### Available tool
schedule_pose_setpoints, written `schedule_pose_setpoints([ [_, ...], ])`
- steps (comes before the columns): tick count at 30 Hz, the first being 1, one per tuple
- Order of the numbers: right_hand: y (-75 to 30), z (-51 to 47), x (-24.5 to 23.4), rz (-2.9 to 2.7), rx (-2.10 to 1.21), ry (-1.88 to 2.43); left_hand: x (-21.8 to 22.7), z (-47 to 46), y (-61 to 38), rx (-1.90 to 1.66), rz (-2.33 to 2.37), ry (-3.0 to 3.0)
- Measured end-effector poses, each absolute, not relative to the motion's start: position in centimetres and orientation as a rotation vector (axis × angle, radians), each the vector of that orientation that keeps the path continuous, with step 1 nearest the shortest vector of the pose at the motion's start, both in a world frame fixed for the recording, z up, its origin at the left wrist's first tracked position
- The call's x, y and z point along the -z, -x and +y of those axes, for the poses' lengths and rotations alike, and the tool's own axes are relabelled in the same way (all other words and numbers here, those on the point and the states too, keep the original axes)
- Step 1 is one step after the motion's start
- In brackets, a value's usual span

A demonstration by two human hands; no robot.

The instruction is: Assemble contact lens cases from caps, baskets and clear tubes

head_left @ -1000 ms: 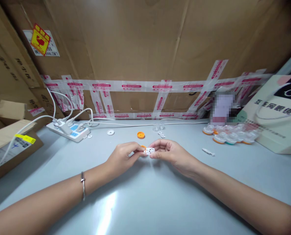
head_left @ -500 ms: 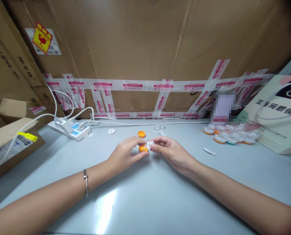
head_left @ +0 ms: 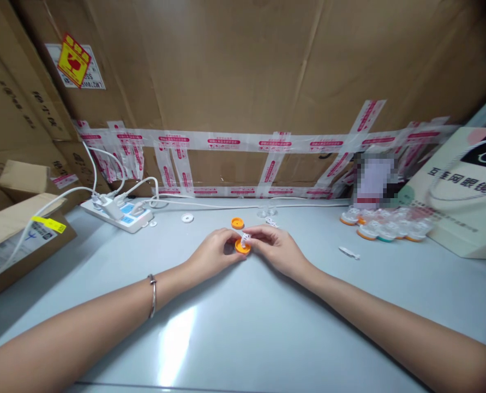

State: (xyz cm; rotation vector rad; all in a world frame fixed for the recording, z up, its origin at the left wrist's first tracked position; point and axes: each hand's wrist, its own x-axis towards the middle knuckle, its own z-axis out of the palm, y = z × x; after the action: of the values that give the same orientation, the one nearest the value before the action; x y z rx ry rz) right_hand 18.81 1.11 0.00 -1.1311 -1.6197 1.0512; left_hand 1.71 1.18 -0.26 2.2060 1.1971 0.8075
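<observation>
Both my hands meet at the middle of the grey table point(head_left: 243, 327). My left hand point(head_left: 215, 254) grips a small orange cap point(head_left: 242, 247) between thumb and fingers. My right hand point(head_left: 276, 249) pinches a small white printed sticker point(head_left: 245, 238) and holds it against the top of that cap. A second orange cap point(head_left: 237, 222) lies just beyond my hands, with a white ring point(head_left: 187, 218) to its left. A metal bangle point(head_left: 153, 296) sits on my left wrist.
A white power strip point(head_left: 118, 213) with plugs and cables lies at the back left. Cardboard boxes point(head_left: 13, 240) stand at the left edge. Several orange-lidded clear cases point(head_left: 385, 229) cluster at the right beside a printed white box point(head_left: 459, 191). A taped cardboard wall point(head_left: 243, 109) closes the back.
My hands moved slightly away from me. The white sticker, first held flat between both hands, now stands bent over the orange cap that my left hand brought up into view.
</observation>
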Motion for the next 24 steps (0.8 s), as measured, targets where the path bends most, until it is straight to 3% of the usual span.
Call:
schedule_pose_setpoints([
  [11, -19.03, 0.98, -0.13, -1.851, -0.814, 0.987, 0.48, 1.27, -1.62, -0.821, 1.182, -2.21],
  [24, -18.97, 0.93, 0.53, -1.86, -0.851, 1.016, 0.19, 1.27, -1.64, -0.791, 1.173, -2.218],
])
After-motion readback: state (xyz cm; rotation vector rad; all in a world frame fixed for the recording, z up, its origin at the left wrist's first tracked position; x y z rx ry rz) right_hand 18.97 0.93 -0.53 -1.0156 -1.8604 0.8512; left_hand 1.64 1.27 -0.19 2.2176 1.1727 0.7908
